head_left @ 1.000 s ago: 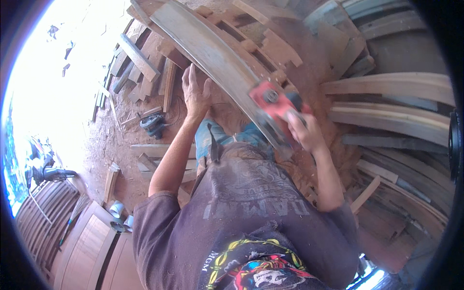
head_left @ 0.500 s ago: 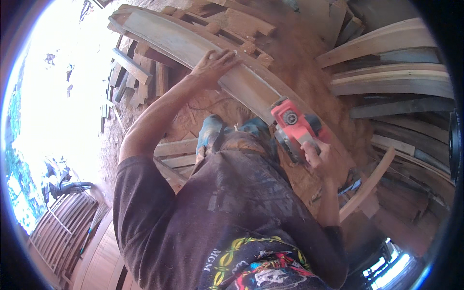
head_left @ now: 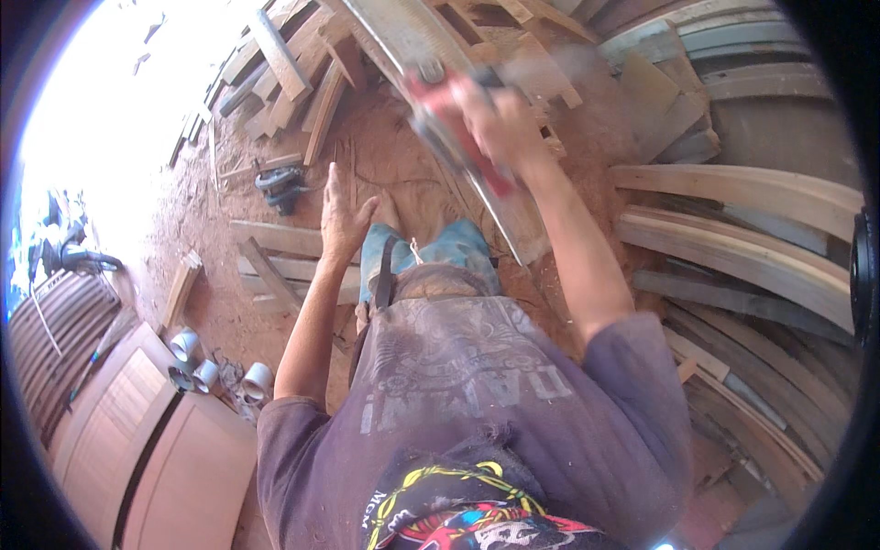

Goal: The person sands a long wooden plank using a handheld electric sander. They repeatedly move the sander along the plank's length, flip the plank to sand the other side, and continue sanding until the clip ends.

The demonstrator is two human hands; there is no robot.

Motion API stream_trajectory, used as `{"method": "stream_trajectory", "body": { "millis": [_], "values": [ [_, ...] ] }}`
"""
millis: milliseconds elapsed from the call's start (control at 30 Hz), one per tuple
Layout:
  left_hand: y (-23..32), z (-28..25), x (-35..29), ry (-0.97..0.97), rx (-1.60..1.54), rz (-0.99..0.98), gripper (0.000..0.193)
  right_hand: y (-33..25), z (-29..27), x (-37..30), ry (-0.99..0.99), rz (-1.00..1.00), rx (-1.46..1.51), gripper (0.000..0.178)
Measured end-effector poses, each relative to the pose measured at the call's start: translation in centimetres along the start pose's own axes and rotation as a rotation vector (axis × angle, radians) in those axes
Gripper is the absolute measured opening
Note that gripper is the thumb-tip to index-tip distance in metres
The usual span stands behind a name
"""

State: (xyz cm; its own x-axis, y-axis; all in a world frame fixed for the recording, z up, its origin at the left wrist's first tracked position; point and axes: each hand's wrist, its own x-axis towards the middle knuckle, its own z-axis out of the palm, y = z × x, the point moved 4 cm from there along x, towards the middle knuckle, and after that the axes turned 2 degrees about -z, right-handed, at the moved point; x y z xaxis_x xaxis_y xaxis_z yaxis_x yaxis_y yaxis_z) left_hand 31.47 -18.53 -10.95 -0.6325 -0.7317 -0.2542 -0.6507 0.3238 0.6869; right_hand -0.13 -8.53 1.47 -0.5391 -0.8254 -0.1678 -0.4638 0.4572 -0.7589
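Note:
My right hand [head_left: 506, 133] is wrapped round the handle of a red electric hand planer [head_left: 438, 99], slightly blurred by motion. The planer rests on a long wooden plank [head_left: 396, 32] that slants from the far edge of the view down toward my knees. A pale haze of dust hangs just right of the tool. Off the wood, my left hand [head_left: 344, 218] is held in front of my left thigh with its fingers stretched out, holding nothing. The planer hides the middle of the plank.
Wood offcuts [head_left: 275, 60] lie heaped at the far left. A dark power tool [head_left: 280, 188] sits on the dusty floor left of my left hand. Long curved timbers [head_left: 733, 247] are stacked along the right. Wooden panels [head_left: 188, 477] and several white containers [head_left: 257, 379] stand at the near left.
My right hand has pushed the planer away from me and leftward along the plank. My left hand has let go of the plank and come back toward my body.

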Motion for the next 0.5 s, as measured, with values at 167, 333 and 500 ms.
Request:
{"method": "stream_trajectory", "body": {
  "millis": [167,333,500],
  "values": [
    [-9.3,5.5,-2.5,-0.068,-0.371,-0.29,0.106,-3.4,0.2,6.6,-0.182,0.278,0.149,0.039],
    [-21.7,4.1,-12.6,-0.044,-0.533,-0.868,0.097,2.3,-1.0,-9.2,-0.067,-0.146,0.07,0.038],
    [-31.4,4.5,-23.4,0.01,-0.622,-1.363,0.058,6.6,-5.2,-31.3,-0.007,0.426,0.257,0.036]
  ]
}}
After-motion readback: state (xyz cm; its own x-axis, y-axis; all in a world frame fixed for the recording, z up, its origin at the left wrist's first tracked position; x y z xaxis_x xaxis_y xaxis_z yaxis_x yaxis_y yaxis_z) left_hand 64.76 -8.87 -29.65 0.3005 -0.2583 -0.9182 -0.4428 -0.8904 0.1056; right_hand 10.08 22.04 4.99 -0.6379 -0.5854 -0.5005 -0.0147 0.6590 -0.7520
